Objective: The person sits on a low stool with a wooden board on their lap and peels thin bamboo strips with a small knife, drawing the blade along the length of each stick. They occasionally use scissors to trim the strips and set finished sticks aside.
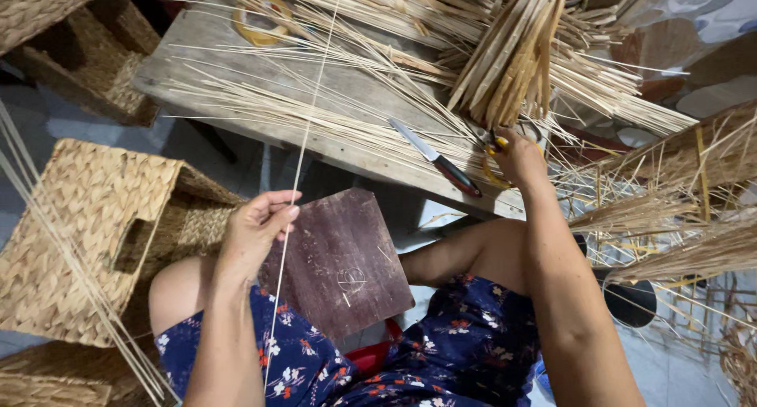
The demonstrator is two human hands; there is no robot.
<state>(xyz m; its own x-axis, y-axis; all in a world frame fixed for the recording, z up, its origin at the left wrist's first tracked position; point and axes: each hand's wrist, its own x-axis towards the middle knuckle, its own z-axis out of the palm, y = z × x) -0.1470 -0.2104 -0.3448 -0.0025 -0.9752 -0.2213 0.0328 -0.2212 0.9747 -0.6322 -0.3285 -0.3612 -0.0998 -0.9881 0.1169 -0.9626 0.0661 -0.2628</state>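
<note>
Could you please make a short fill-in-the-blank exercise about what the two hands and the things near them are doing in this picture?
1. The left hand pinches one long thin pale ____ that runs up over the table.
2. The right hand reaches onto the grey wooden table, close to a knife with a dark red ____.
3. A dark brown square wooden board rests on the person's ____.
4. A woven tan basket stands beside the person's ____ arm.

Missing words: strip; handle; lap; left

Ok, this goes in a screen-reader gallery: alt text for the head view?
Seated person's left hand pinches a long thin reed strip, while the right hand reaches to yellow-handled scissors on a wooden bench strewn with reeds, near a knife. A woven basket stands left.
</note>
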